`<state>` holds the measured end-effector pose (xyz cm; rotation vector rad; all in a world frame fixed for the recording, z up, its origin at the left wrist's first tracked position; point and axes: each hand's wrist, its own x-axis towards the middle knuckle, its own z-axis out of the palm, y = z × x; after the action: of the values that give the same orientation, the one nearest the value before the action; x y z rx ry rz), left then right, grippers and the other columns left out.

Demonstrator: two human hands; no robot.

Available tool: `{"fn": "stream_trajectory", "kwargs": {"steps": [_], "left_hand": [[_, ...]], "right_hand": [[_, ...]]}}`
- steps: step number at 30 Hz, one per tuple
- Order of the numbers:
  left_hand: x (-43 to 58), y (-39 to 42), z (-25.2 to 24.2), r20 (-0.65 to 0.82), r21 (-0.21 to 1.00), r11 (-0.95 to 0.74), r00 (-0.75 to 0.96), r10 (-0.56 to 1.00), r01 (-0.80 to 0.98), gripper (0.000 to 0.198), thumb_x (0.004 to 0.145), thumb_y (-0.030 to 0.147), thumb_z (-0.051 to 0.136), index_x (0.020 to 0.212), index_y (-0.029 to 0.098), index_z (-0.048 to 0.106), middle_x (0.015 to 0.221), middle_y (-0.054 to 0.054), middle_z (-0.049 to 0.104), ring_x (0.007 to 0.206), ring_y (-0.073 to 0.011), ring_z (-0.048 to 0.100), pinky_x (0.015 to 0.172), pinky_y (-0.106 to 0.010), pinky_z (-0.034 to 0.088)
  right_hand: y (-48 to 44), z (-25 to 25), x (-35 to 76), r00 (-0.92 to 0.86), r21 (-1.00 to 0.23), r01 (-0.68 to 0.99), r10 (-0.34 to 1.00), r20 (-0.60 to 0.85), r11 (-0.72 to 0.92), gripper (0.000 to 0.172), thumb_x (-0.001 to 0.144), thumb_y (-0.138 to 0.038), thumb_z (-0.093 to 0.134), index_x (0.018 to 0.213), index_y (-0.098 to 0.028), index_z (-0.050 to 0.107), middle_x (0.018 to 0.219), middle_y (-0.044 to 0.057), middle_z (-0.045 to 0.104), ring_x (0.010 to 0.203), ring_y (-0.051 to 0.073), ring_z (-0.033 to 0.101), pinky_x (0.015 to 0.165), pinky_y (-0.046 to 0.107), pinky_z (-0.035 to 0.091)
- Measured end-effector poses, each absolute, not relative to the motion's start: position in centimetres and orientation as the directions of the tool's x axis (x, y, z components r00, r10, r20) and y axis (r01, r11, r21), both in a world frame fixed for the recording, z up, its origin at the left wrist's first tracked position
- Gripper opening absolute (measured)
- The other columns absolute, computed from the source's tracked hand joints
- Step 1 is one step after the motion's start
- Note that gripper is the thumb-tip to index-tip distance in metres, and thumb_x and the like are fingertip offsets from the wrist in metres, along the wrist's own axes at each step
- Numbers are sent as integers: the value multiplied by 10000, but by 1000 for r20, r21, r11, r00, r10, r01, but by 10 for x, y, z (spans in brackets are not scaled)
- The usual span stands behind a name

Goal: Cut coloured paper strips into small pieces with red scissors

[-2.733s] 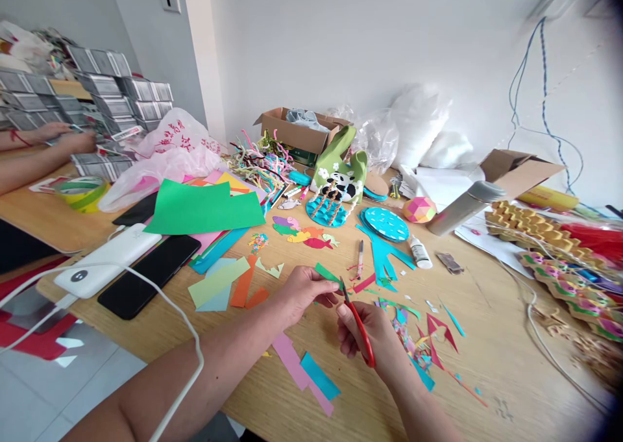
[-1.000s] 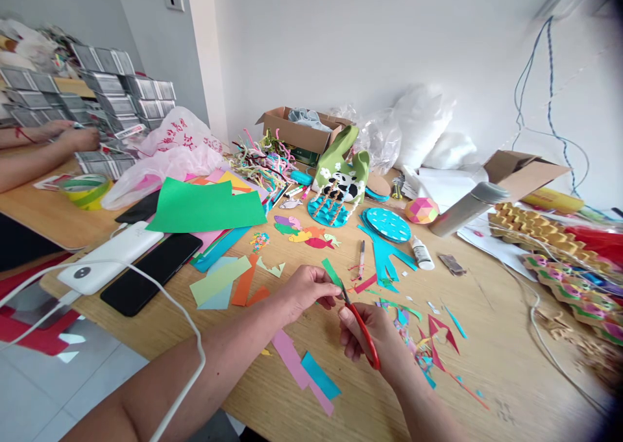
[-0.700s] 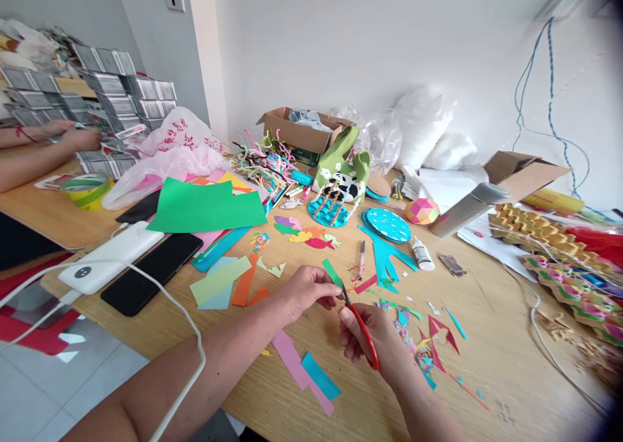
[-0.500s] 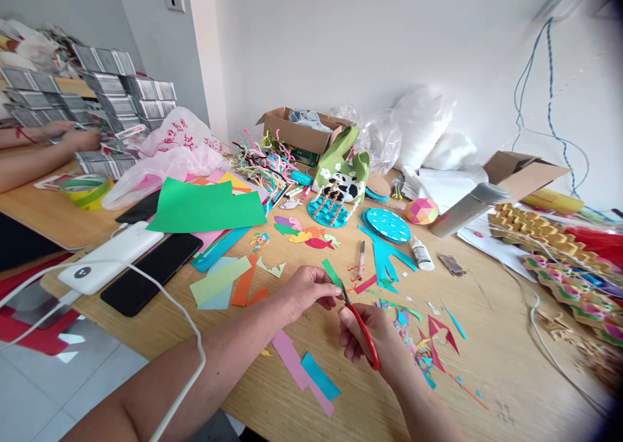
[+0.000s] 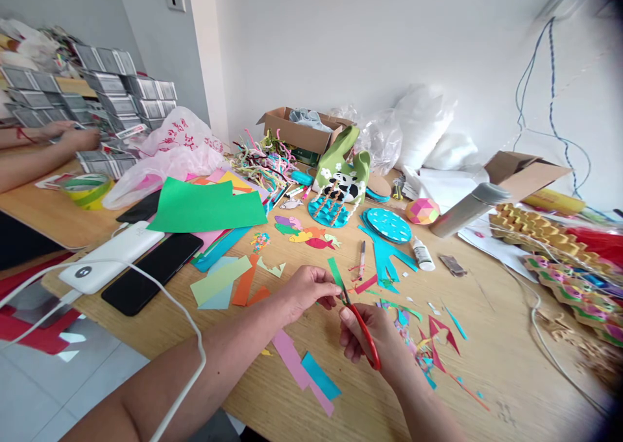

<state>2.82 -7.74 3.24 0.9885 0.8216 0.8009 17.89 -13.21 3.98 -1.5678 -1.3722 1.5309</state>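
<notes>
My left hand (image 5: 304, 291) pinches a small green paper strip (image 5: 335, 271) just above the wooden table (image 5: 491, 364). My right hand (image 5: 374, 338) is wrapped round red-handled scissors (image 5: 363, 330), whose blades meet the strip's lower end. Coloured paper offcuts (image 5: 428, 338) lie right of my right hand. Pink and blue strips (image 5: 306, 372) lie on the table below my hands.
A green sheet (image 5: 207, 207) tops a paper stack at left, beside a black phone (image 5: 150, 274) and a white power bank (image 5: 109, 257) with cable. Paper crafts (image 5: 338, 195), a glue bottle (image 5: 421, 252), a grey flask (image 5: 462, 209) and boxes (image 5: 296, 130) crowd the back. Another person's arms (image 5: 39, 150) work at far left.
The green strip has turned from lying flat to standing more upright in my left hand. Both hands stay in almost the same place, scissors still at the strip.
</notes>
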Motion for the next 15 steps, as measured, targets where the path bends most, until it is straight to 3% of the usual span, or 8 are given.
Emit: {"fn": "stream_trajectory", "kwargs": {"steps": [15], "left_hand": [[29, -77, 34, -245, 906, 363, 431, 869, -218, 148, 582, 244, 641, 641, 114, 604, 541, -3, 571, 515, -94, 521, 552, -238, 404]], "right_hand": [[-133, 39, 179, -168, -891, 295, 899, -404, -346, 470, 666, -604, 631, 616, -162, 479, 451, -7, 578, 334, 97, 542, 317, 161, 404]]}}
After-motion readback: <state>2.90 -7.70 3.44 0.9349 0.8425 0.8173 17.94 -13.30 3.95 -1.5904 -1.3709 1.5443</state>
